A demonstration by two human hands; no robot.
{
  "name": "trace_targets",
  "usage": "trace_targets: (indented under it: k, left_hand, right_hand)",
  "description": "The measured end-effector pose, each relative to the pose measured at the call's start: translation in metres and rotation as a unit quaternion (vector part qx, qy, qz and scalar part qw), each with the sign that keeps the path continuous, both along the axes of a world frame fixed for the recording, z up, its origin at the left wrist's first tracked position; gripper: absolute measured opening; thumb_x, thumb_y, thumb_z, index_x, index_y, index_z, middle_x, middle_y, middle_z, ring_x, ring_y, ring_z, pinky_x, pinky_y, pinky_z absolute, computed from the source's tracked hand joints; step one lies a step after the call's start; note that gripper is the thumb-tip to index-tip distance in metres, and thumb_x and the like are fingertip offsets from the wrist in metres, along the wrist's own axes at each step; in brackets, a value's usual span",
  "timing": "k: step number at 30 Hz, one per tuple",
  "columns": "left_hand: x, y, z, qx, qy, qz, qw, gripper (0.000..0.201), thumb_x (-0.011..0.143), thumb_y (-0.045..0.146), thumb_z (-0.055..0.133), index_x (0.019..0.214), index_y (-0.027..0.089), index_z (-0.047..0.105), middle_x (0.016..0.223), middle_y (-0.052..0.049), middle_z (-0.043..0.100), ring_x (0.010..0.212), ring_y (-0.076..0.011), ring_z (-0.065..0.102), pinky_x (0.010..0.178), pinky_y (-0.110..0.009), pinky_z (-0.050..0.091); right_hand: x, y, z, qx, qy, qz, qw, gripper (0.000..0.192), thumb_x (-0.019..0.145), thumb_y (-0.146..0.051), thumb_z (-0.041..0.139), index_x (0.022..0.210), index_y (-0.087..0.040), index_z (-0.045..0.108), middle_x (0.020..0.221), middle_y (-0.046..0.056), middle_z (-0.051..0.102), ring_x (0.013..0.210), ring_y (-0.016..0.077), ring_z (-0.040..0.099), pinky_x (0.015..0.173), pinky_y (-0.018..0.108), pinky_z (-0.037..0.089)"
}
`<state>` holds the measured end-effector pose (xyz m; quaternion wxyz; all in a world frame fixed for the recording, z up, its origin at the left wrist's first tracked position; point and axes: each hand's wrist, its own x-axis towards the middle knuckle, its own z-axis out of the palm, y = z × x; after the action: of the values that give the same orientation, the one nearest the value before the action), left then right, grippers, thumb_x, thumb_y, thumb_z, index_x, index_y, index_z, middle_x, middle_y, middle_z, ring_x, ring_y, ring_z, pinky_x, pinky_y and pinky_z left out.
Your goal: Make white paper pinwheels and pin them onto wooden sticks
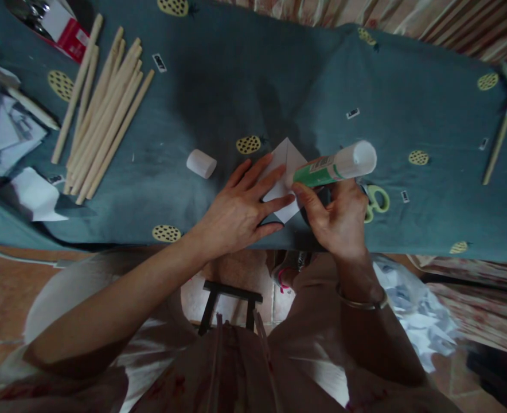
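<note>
A folded white paper (286, 154) lies near the front edge of the table. My left hand (242, 212) rests flat on its left part with the fingers spread, holding nothing. In my right hand (339, 215) is a glue stick (322, 170) with a green label, tilted so that its left end meets the paper. The fingers wrap around the tube, and the contact point is partly hidden. To the left of my left hand, the white glue cap (201, 164) lies on its side. Green-handled scissors (377, 202) lie just right of my right hand, partly covered by it.
Several wooden sticks (107, 109) lie in a pile at the left. Beyond them are paper pieces (12, 126) and a red box (70, 37). A stick with white paper on it (496, 149) is at the far right. A bag of white pieces (417, 310) stands below the table.
</note>
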<state>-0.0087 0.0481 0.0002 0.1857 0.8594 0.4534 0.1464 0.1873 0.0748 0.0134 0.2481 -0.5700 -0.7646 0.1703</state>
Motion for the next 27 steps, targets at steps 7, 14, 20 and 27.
trace_targets:
  k: [7, 14, 20, 27]
  left_hand:
    - [0.0, 0.0, 0.0, 0.0, 0.012, -0.007, 1.0, 0.051, 0.089, 0.053, 0.057, 0.135, 0.032, 0.055, 0.155, -0.007, 0.038, 0.148, -0.035, 0.022, 0.117, -0.059, 0.024]
    - [0.001, -0.001, 0.0, 0.01, 0.006, 0.004, 1.0, 0.046, 0.089, 0.053, 0.055, 0.131, 0.036, 0.056, 0.156, -0.003, 0.038, 0.148, -0.033, 0.022, 0.117, -0.059, 0.025]
    - [0.001, -0.002, 0.0, 0.012, 0.012, 0.0, 1.0, 0.049, 0.089, 0.05, 0.058, 0.134, 0.03, 0.055, 0.157, -0.008, 0.035, 0.148, -0.0347, 0.022, 0.117, -0.06, 0.024]
    - [0.0, -0.002, 0.0, 0.016, 0.013, -0.003, 1.0, 0.05, 0.09, 0.051, 0.056, 0.135, 0.032, 0.053, 0.158, -0.006, 0.034, 0.148, -0.0345, 0.021, 0.117, -0.06, 0.023]
  right_hand:
    - [-0.002, 0.004, -0.001, 0.006, -0.003, -0.003, 1.0, 0.031, 0.089, -0.05, 0.055, 0.104, -0.024, 0.059, 0.098, 0.01, 0.069, 0.093, 0.0284, 0.065, 0.08, 0.046, 0.053]
    - [-0.005, 0.006, 0.003, -0.008, -0.014, 0.002, 1.0, 0.028, 0.09, -0.051, 0.055, 0.101, -0.026, 0.06, 0.101, 0.009, 0.07, 0.096, 0.0283, 0.066, 0.084, 0.046, 0.053]
    - [-0.009, 0.006, 0.006, -0.016, -0.018, 0.009, 1.0, 0.026, 0.09, -0.05, 0.056, 0.101, -0.027, 0.06, 0.099, 0.009, 0.071, 0.089, 0.0263, 0.067, 0.082, 0.044, 0.054]
    - [-0.011, 0.005, 0.005, -0.016, -0.012, 0.013, 1.0, 0.032, 0.089, -0.052, 0.055, 0.101, -0.024, 0.059, 0.092, 0.009, 0.068, 0.083, 0.027, 0.066, 0.074, 0.044, 0.054]
